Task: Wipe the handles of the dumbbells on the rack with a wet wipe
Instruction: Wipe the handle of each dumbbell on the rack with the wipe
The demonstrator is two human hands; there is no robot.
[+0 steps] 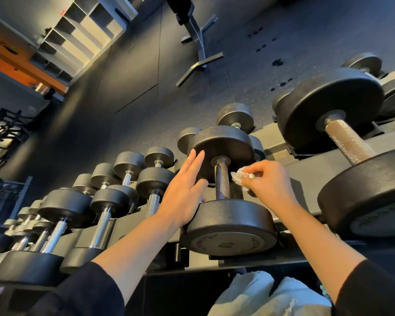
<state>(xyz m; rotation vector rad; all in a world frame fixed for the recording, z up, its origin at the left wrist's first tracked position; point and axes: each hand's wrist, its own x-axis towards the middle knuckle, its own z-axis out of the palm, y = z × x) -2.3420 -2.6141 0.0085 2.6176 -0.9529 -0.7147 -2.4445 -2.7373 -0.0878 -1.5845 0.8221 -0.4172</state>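
A black dumbbell marked 10 [230, 226] lies on the grey rack [306, 165] in the middle of the view, its knurled handle [222, 181] bare. My right hand [269, 181] pinches a crumpled white wet wipe [241, 177] just right of that handle, very close to it. My left hand [185, 190] rests flat with fingers apart against the left side of the same dumbbell, fingertips on its far head [224, 144]. More dumbbells with chrome handles [100, 224] line the rack to the left. A bigger dumbbell [349, 142] sits to the right.
A white plastic bag [267, 295] hangs below the rack near my right forearm. A weight bench frame [198, 49] stands on the dark rubber floor beyond the rack. Open shelving [78, 35] fills the far left corner.
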